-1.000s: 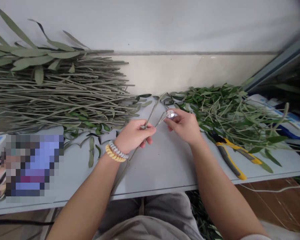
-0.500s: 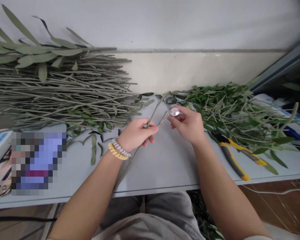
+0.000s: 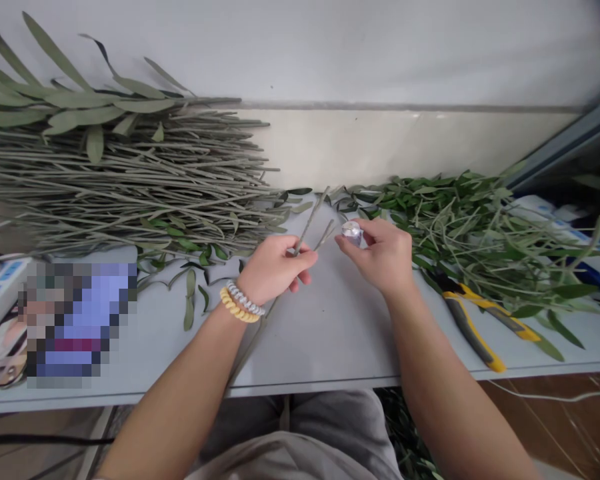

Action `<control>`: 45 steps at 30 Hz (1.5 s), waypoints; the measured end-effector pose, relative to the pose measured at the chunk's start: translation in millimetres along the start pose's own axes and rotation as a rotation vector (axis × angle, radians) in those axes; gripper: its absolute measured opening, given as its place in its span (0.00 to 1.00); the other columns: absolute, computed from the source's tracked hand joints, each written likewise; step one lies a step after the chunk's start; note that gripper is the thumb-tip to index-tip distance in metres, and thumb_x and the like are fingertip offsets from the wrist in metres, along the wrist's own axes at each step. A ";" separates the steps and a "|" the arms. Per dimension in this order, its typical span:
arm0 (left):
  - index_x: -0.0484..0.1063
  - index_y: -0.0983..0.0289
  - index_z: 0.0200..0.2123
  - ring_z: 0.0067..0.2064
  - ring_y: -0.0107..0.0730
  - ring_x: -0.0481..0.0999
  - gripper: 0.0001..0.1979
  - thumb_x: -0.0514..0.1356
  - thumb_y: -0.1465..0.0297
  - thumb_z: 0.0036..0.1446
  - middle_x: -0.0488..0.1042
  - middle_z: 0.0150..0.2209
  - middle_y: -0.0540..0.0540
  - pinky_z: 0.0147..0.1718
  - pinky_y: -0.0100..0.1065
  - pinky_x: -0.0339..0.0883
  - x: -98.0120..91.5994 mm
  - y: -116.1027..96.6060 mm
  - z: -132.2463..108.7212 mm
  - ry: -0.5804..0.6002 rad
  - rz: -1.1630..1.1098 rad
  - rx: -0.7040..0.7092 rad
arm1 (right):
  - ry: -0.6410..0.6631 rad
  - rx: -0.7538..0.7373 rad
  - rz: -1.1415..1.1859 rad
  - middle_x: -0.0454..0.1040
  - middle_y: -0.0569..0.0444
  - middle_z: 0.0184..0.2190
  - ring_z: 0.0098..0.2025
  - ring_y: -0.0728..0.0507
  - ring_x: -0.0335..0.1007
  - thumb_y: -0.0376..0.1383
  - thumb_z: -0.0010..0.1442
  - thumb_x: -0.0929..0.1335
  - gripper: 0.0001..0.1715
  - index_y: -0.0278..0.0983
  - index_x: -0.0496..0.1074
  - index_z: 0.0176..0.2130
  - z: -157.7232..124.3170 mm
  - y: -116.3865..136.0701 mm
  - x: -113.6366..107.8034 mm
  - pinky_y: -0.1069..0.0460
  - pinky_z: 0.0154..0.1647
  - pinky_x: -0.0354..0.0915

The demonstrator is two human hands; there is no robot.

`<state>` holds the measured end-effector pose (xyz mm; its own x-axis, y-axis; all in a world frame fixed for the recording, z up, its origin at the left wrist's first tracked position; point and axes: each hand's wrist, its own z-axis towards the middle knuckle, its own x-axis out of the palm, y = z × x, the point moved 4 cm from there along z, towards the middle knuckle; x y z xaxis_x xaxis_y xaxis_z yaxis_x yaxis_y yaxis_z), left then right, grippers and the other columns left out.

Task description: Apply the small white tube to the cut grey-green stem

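Observation:
My left hand [image 3: 279, 265] pinches leafless olive-like stems [image 3: 311, 219] between thumb and fingers. Two cut ends stick out above the thumb, and the length below runs down past my wrist toward the table edge. To the right, my right hand [image 3: 383, 250] is closed around a small shiny, clear-silvery object [image 3: 351, 231], whose kind I cannot make out. A gap separates this object from the stem ends. Nearest to my right forearm on the table [image 3: 325, 340] lie yellow-and-black pliers [image 3: 473, 317].
A thick pile of stems [image 3: 180, 173] lies at the left, leafy at its far end. Loose green cuttings [image 3: 460, 233] heap at the right. A phone [image 3: 10, 347] and a white power strip [image 3: 0, 290] are at the left edge. A wall [image 3: 410, 143] stands behind.
My right hand has drawn slightly right, away from the stem ends, and the shiny object has turned in it. My left hand keeps its grip. The whole view has shifted a little.

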<state>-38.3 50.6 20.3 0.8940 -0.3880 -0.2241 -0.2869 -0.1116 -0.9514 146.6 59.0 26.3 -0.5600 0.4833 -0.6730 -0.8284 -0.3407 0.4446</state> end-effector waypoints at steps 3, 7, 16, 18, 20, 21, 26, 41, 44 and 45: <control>0.66 0.64 0.28 0.15 0.20 0.64 0.08 0.57 0.66 0.54 0.72 0.19 0.50 0.14 0.23 0.56 -0.7 0.2 -0.2 -0.003 -0.007 -0.001 | -0.122 -0.070 0.015 0.72 0.51 0.29 0.31 0.44 0.69 0.40 0.50 0.70 0.10 0.37 0.77 0.32 -0.6 -0.8 -1.5 0.50 0.32 0.64; 0.67 0.64 0.28 0.15 0.20 0.64 0.08 0.58 0.65 0.54 0.72 0.19 0.50 0.14 0.23 0.56 -0.1 0.8 -0.5 0.003 -0.013 0.002 | -0.063 -0.052 0.064 0.74 0.55 0.25 0.26 0.47 0.68 0.38 0.50 0.70 0.08 0.37 0.76 0.31 -2.2 -2.2 2.1 0.52 0.30 0.64; 0.67 0.64 0.28 0.15 0.20 0.64 0.08 0.58 0.65 0.54 0.72 0.19 0.50 0.13 0.23 0.55 -0.2 0.4 1.1 0.001 -0.026 0.001 | 0.025 0.032 0.157 0.66 0.59 0.19 0.21 0.51 0.56 0.36 0.50 0.70 0.07 0.35 0.76 0.31 -2.2 3.8 2.1 0.54 0.25 0.57; 0.67 0.64 0.28 0.15 0.20 0.64 0.08 0.58 0.65 0.54 0.72 0.19 0.50 0.13 0.23 0.55 -0.7 0.8 0.6 -0.002 -0.022 0.009 | 0.030 0.036 0.172 0.65 0.59 0.19 0.22 0.51 0.56 0.36 0.50 0.69 0.07 0.35 0.76 0.31 -2.6 3.3 2.7 0.55 0.25 0.57; 0.67 0.64 0.29 0.15 0.21 0.64 0.08 0.58 0.65 0.54 0.72 0.19 0.50 0.14 0.24 0.56 -1.0 1.4 0.4 -0.005 -0.020 0.016 | 0.024 0.048 0.185 0.65 0.59 0.20 0.22 0.51 0.56 0.36 0.50 0.70 0.07 0.35 0.76 0.31 -3.0 2.3 2.9 0.54 0.25 0.56; 0.67 0.64 0.29 0.15 0.21 0.64 0.08 0.58 0.65 0.54 0.72 0.19 0.50 0.14 0.24 0.56 -1.2 1.7 0.5 -0.007 -0.020 0.017 | 0.020 0.053 0.188 0.65 0.59 0.20 0.22 0.51 0.56 0.36 0.49 0.70 0.07 0.35 0.76 0.31 -3.2 2.0 2.9 0.54 0.24 0.56; 0.67 0.64 0.29 0.15 0.21 0.65 0.09 0.58 0.64 0.54 0.72 0.20 0.51 0.14 0.23 0.56 -1.7 2.1 1.4 -0.010 -0.017 0.016 | 0.022 0.055 0.182 0.66 0.59 0.19 0.22 0.51 0.56 0.35 0.49 0.70 0.06 0.35 0.75 0.30 -3.3 2.8 2.8 0.54 0.24 0.56; 0.67 0.64 0.29 0.15 0.20 0.64 0.09 0.57 0.64 0.54 0.72 0.20 0.50 0.14 0.23 0.55 -2.1 1.2 1.0 -0.008 -0.029 0.000 | 0.058 -0.006 0.162 0.66 0.59 0.19 0.21 0.51 0.56 0.36 0.49 0.70 0.08 0.34 0.76 0.31 -3.3 6.7 3.0 0.55 0.24 0.56; 0.66 0.64 0.29 0.15 0.20 0.64 0.09 0.57 0.63 0.54 0.73 0.20 0.51 0.14 0.23 0.55 -2.0 1.1 0.9 -0.009 -0.032 -0.005 | 0.065 0.002 0.154 0.67 0.58 0.19 0.21 0.51 0.57 0.37 0.49 0.70 0.09 0.34 0.76 0.31 -2.7 6.4 3.5 0.55 0.24 0.56; 0.66 0.64 0.29 0.15 0.20 0.64 0.09 0.57 0.63 0.54 0.73 0.20 0.51 0.14 0.23 0.55 -2.0 1.1 0.8 -0.009 -0.033 -0.004 | 0.063 0.011 0.152 0.67 0.58 0.19 0.21 0.51 0.56 0.37 0.49 0.70 0.09 0.34 0.76 0.31 -2.6 5.9 3.5 0.55 0.24 0.56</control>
<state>-40.1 52.0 19.6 0.9062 -0.3754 -0.1947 -0.2588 -0.1282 -0.9574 139.9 56.7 25.0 -0.6771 0.3754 -0.6329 -0.7345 -0.3970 0.5504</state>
